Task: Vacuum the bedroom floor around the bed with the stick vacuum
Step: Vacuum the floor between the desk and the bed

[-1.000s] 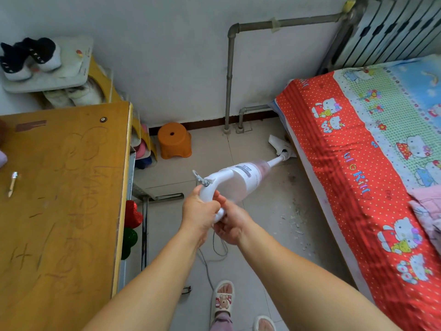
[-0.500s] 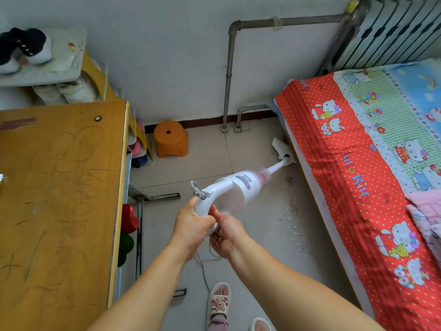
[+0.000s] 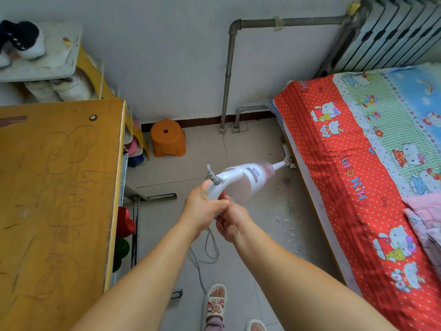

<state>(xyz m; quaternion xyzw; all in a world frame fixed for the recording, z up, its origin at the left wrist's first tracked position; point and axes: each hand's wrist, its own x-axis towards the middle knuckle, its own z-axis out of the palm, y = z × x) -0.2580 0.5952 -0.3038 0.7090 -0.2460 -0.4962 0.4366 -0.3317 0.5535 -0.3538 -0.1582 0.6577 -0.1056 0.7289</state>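
A white stick vacuum point(image 3: 248, 178) with a pinkish dust cup slants from my hands down toward the bed point(image 3: 358, 177). Its floor head point(image 3: 287, 158) is mostly tucked under the bed's near edge. My left hand point(image 3: 202, 206) grips the curved white handle from the left. My right hand point(image 3: 230, 220) holds the handle's lower end just beneath it. The grey power cord point(image 3: 210, 244) loops on the tiles below my hands. White crumbs and dust point(image 3: 288, 223) lie on the floor beside the bed.
A wooden desk point(image 3: 55, 199) fills the left side, with a shoe rack point(image 3: 133, 139) behind it. An orange stool point(image 3: 168, 138) stands by the wall. Radiator pipes point(image 3: 228, 75) run down the wall near the bed's corner. My slippered feet point(image 3: 214, 304) are on the tiles below.
The vacuum has been pushed forward and to the right, so its floor head has slid under the bed's edge. Both hands kept their hold on the handle.
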